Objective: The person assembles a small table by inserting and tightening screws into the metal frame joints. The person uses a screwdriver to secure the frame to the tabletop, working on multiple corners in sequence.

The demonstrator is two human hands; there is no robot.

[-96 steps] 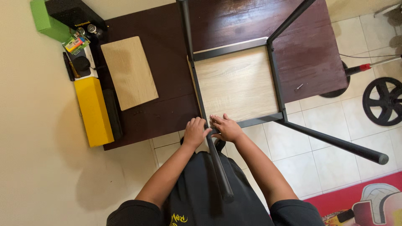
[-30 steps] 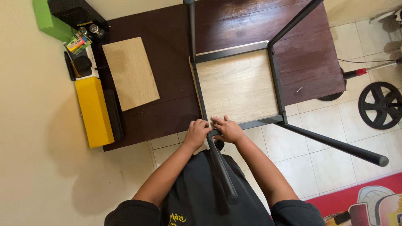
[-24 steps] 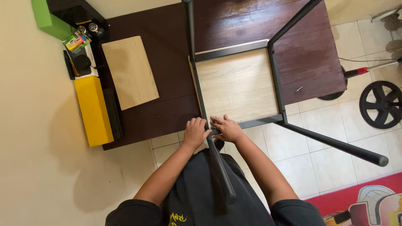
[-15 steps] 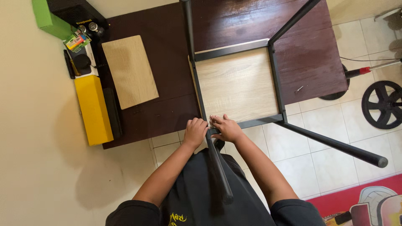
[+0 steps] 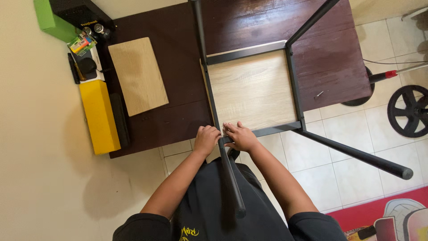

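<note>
Your left hand [image 5: 206,139] and right hand [image 5: 240,136] each have a clenched grip on the near corner of the black metal frame with light wood panel [image 5: 252,91], lying upturned on the dark wooden worktop [image 5: 178,80]; a yellow rectangular box [image 5: 99,117] sits far left, a green box [image 5: 53,22] above it

Bright, sharp, soft wall shadows
</note>
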